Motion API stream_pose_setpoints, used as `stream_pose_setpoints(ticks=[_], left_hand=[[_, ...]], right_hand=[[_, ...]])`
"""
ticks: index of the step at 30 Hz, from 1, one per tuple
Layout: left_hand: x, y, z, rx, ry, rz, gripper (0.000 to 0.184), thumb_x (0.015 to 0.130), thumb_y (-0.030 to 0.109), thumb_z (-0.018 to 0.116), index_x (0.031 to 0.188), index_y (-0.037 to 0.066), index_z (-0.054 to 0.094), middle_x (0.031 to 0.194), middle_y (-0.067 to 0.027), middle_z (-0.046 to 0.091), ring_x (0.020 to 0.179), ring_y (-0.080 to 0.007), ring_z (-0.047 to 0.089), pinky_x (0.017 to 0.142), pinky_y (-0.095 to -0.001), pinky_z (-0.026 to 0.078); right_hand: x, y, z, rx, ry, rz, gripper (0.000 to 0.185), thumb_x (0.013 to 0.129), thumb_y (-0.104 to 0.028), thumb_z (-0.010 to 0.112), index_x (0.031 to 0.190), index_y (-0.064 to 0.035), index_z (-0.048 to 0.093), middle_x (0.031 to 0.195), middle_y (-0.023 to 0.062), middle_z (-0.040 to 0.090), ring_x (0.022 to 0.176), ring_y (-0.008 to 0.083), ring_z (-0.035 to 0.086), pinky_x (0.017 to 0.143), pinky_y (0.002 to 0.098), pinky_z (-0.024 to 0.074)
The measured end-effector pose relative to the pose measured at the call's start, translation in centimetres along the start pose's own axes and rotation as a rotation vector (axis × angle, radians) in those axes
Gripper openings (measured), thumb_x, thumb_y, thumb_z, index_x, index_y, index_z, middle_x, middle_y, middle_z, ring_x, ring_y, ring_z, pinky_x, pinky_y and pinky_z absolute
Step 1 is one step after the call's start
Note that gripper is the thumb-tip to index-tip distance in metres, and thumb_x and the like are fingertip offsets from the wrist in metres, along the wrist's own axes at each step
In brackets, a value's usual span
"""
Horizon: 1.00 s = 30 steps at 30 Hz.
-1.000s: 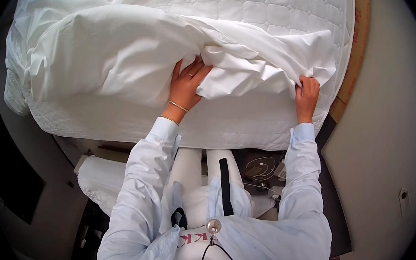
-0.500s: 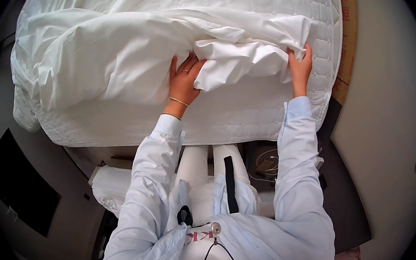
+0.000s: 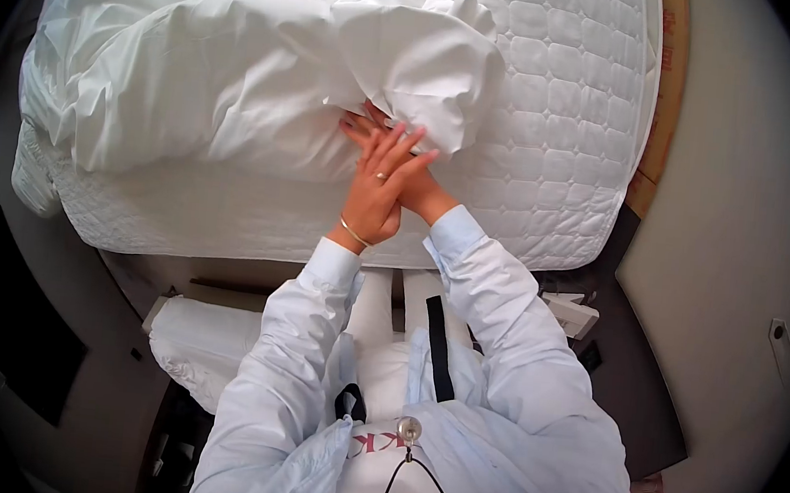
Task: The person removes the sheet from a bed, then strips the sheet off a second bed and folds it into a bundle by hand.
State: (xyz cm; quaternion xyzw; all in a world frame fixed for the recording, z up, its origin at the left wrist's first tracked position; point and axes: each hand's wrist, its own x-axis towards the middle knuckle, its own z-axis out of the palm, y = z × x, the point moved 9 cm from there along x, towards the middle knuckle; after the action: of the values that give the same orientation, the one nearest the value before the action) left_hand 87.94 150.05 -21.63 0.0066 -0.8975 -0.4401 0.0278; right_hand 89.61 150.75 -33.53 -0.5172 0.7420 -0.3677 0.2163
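A bunched white duvet cover [image 3: 231, 82] lies across the quilted white mattress [image 3: 556, 120], its right end folded back toward the middle. My right hand [image 3: 423, 193] reaches leftward to the front edge of that fold, with cloth between its fingers; part of the hand is hidden by the cloth and by my other hand. Crossing over it, my left hand [image 3: 377, 187] lies on top with its fingers apart and no cloth in them. It wears a ring and a bracelet.
Beyond the mattress's right side runs a yellowish printed strip [image 3: 670, 83] beside the wall. A white padded roll [image 3: 204, 338] sits below the bed at left, near a black screen [image 3: 22, 317]. A white box [image 3: 569, 313] stands at the bed's lower right.
My right hand has swung left from the mattress's right side, bringing the cover's end over with it. My left hand has let go of the cloth and now overlaps the right.
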Motion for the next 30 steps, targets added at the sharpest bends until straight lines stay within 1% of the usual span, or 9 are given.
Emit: stream_pose_setpoints(ticks=[1, 3, 5, 9, 17, 21, 25, 26, 30], left_hand=[[0.7, -0.1, -0.2, -0.007, 0.012, -0.008, 0.058, 0.063, 0.004, 0.040, 0.120, 0.007, 0.048, 0.137, -0.0134, 0.032, 0.129, -0.0315, 0.025, 0.105, -0.0457, 0.015], [1.2, -0.3, 3.1, 0.027, -0.359, 0.018, 0.064, 0.059, 0.006, 0.040, 0.123, 0.014, 0.047, 0.138, -0.0117, 0.031, 0.130, -0.0293, 0.023, 0.104, -0.0451, 0.016], [1.9, -2.2, 3.5, -0.072, -0.349, -0.051, 0.066, 0.061, 0.005, 0.043, 0.125, 0.021, 0.044, 0.141, -0.0062, 0.026, 0.129, -0.0282, 0.024, 0.104, -0.0455, 0.019], [2.0, -4.5, 3.4, 0.028, -0.211, -0.147, 0.065, 0.066, 0.008, 0.054, 0.128, 0.020, 0.039, 0.144, -0.0053, 0.020, 0.128, -0.0269, 0.026, 0.100, -0.0419, 0.025], [-1.5, -1.8, 4.4, 0.134, 0.000, -0.211, 0.064, 0.065, 0.012, 0.064, 0.124, 0.019, 0.040, 0.142, -0.0054, 0.023, 0.130, -0.0281, 0.020, 0.105, -0.0505, 0.014], [-5.9, -0.1, 3.3, 0.346, 0.159, -0.370, 0.076, 0.060, 0.014, 0.069, 0.128, 0.019, 0.035, 0.142, -0.0092, 0.018, 0.131, -0.0323, 0.017, 0.105, -0.0509, 0.012], [-7.8, 0.4, 1.4, 0.088, 0.408, -0.457, 0.082, 0.056, 0.006, 0.067, 0.129, 0.017, 0.032, 0.140, -0.0119, 0.020, 0.129, -0.0334, 0.022, 0.086, -0.0544, 0.037], [-8.3, 1.1, -0.1, 0.215, 0.497, -0.421, 0.073, 0.057, 0.007, 0.068, 0.123, 0.016, 0.040, 0.131, -0.0114, 0.036, 0.116, -0.0331, 0.042, 0.071, -0.0472, 0.045], [-13.1, 0.4, -1.2, -0.145, 0.539, -0.502, 0.056, 0.059, 0.012, 0.071, 0.111, 0.012, 0.049, 0.109, -0.0114, 0.055, 0.094, -0.0312, 0.057, 0.068, -0.0384, 0.047]], right_hand=[[-0.4, -0.7, -1.5, -0.003, -0.015, -0.004, 0.079, 0.076, -0.026, 0.063, 0.137, -0.0071, 0.017, 0.140, 0.0134, 0.026, 0.130, 0.0286, 0.022, 0.106, 0.0384, 0.0181], [-1.8, -1.2, -4.9, 0.312, -0.054, 0.132, 0.044, 0.079, -0.012, 0.051, 0.123, -0.0067, 0.045, 0.129, 0.0080, 0.042, 0.124, 0.0270, 0.032, 0.102, 0.0368, 0.0260], [-5.8, 2.0, -5.4, 0.675, -0.343, 0.550, 0.041, 0.080, -0.004, 0.049, 0.120, -0.0064, 0.048, 0.124, 0.0100, 0.046, 0.120, 0.0221, 0.038, 0.098, 0.0322, 0.0321], [-7.2, 6.8, -16.8, 0.684, 0.427, 0.648, 0.038, 0.081, -0.005, 0.054, 0.119, -0.0020, 0.047, 0.116, 0.0119, 0.051, 0.111, 0.0176, 0.045, 0.091, 0.0298, 0.0378], [1.4, 11.7, -12.4, 0.817, 0.399, 0.849, 0.061, 0.073, -0.025, 0.069, 0.121, 0.0012, 0.042, 0.108, 0.0130, 0.055, 0.092, 0.0176, 0.055, 0.075, 0.0278, 0.0451], [-0.7, 9.7, -8.8, 0.899, 0.594, 0.975, 0.037, 0.074, -0.014, 0.063, 0.103, 0.0063, 0.053, 0.095, 0.0111, 0.059, 0.082, 0.0178, 0.058, 0.069, 0.0279, 0.0456], [-6.7, 1.6, -6.6, 1.231, 0.523, 1.213, 0.034, 0.078, -0.011, 0.058, 0.107, 0.0033, 0.050, 0.096, 0.0090, 0.057, 0.085, 0.0185, 0.059, 0.070, 0.0299, 0.0482], [-8.1, -0.3, -6.6, 1.292, 0.506, 1.229, 0.035, 0.078, -0.010, 0.058, 0.109, 0.0027, 0.048, 0.099, 0.0089, 0.057, 0.087, 0.0185, 0.058, 0.072, 0.0299, 0.0482], [-9.7, -6.4, -8.1, 1.251, 0.311, 1.214, 0.033, 0.083, -0.017, 0.055, 0.110, -0.0005, 0.048, 0.101, 0.0079, 0.057, 0.092, 0.0194, 0.058, 0.078, 0.0312, 0.0480]])
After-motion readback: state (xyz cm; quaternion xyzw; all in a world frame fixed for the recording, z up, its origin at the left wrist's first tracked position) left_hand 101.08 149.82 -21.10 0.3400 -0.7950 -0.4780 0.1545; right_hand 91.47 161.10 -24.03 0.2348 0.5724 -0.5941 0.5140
